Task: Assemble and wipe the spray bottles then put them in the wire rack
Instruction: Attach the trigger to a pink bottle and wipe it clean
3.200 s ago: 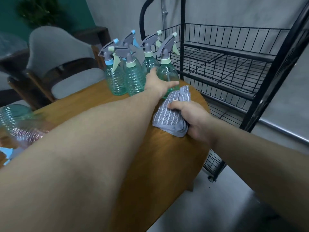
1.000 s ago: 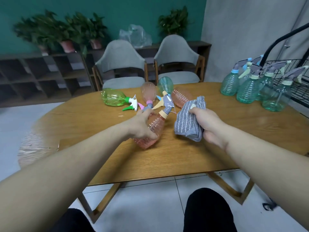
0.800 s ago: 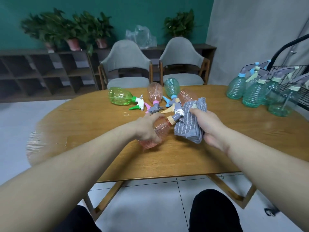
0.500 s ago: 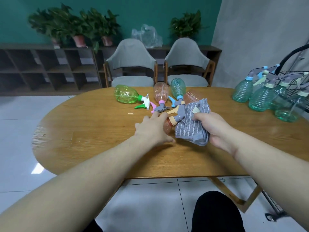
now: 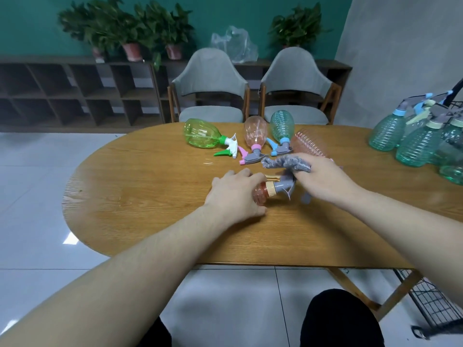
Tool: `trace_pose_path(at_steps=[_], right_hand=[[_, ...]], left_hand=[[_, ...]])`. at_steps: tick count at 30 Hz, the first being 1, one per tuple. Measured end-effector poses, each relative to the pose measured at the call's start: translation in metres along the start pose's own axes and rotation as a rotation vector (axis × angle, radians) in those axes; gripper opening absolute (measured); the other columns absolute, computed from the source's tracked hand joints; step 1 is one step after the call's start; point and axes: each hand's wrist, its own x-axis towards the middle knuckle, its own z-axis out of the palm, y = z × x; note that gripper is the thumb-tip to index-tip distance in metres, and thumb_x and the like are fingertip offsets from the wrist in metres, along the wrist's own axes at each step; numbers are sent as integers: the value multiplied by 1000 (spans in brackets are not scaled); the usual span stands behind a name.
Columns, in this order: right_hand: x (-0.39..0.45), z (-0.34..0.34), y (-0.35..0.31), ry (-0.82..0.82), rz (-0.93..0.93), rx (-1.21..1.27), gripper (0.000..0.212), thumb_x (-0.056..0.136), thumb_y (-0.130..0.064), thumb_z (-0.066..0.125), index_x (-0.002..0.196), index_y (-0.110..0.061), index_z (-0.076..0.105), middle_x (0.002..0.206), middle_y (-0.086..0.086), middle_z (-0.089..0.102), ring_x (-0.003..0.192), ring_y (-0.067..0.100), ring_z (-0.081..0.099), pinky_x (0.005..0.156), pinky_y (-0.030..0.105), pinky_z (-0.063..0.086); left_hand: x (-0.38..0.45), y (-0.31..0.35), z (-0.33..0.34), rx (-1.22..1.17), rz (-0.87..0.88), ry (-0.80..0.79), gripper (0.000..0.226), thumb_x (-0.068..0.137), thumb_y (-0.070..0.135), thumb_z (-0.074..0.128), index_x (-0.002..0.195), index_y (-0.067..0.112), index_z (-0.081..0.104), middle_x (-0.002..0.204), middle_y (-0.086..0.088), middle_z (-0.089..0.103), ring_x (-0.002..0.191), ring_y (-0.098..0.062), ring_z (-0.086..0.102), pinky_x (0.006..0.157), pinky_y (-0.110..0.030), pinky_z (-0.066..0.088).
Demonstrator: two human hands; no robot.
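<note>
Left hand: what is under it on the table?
The left hand grips a pink spray bottle lying on the wooden table. Only its shoulder, tan collar and grey spray head show; the rest of the body is covered.

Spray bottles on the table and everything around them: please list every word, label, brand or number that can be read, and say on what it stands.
None: no readable text shows in the head view.
The clear pink plastic spray bottle under the left hand carries no label.
The grey striped cloth in the right hand shows no print.
The group of teal ribbed spray bottles is blurred, with no label visible.
</note>
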Motion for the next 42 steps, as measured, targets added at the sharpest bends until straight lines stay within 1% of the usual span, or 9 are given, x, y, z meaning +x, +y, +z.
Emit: trace_pose_path(at_steps=[5, 9, 14, 17, 24, 29, 36, 40, 42], right_hand=[[-6, -6, 4, -200, -123, -258, 43, 97, -14, 47, 131, -38, 58, 148, -10, 48, 133, 18, 49, 114, 31, 34], [-14, -2, 6, -225, -211, -353, 49, 94, -18, 49, 137, -41, 53, 148, -13, 49, 135, 13, 47, 112, 33, 39], [-23, 1, 8, -238, -329, -461, 62, 92, -12, 53, 149, -31, 40, 156, -17, 30, 144, -2, 24, 114, 9, 7], [-23, 9, 8, -252, -376, -516, 69, 91, -10, 52, 154, -27, 27, 155, -19, 14, 143, -5, 6, 110, 6, -8], [-11, 23, -5, -287, -337, -595, 75, 93, -12, 47, 158, -23, 10, 165, -7, 10, 152, 8, 6, 117, 20, -7], [-15, 17, -4, -280, -364, -613, 74, 95, -16, 49, 157, -26, 11, 165, -10, 6, 152, 7, 1, 112, 14, -14], [-25, 3, 0, -261, -282, -557, 71, 92, -15, 49, 155, -35, 22, 159, -23, 12, 135, -15, 0, 109, 6, -5], [-10, -6, -5, -261, -118, -384, 65, 91, -9, 47, 148, -39, 40, 155, -16, 37, 139, 5, 37, 109, 13, 27], [3, -12, -2, -279, -39, -338, 59, 91, -9, 44, 141, -39, 51, 146, -11, 52, 121, 12, 55, 99, 24, 46]], left_hand=[[6, -2, 0, -16, 9, 4, 67, 80, 59, 71, 139, 36, 49, 129, 4, 57, 120, -26, 52, 96, -48, 49], [13, -6, 2, -59, -2, 15, 63, 76, 59, 73, 130, 32, 56, 120, 4, 62, 114, -27, 56, 95, -48, 51], [22, -8, 6, -93, 7, 30, 41, 71, 55, 75, 93, 28, 53, 94, 8, 57, 94, -25, 59, 84, -45, 55], [27, -13, 9, -139, 7, 53, 43, 67, 55, 75, 97, 28, 59, 93, 8, 62, 91, -24, 62, 81, -43, 56], [28, -10, 11, -130, 51, 107, 46, 76, 55, 73, 101, 24, 49, 86, 10, 58, 83, -26, 63, 71, -38, 52], [26, -16, 6, -201, 32, 94, 60, 71, 54, 78, 112, 24, 46, 85, 9, 63, 79, -23, 61, 66, -35, 49], [24, -13, 2, -186, 29, 92, 57, 70, 52, 79, 105, 26, 42, 82, 10, 57, 79, -22, 57, 66, -34, 45], [24, -13, 1, -169, 23, 94, 59, 73, 54, 80, 102, 27, 35, 83, 10, 52, 79, -20, 53, 67, -34, 43], [25, -12, 1, -156, 25, 93, 60, 74, 56, 80, 103, 28, 36, 85, 9, 54, 81, -20, 54, 69, -35, 47]])
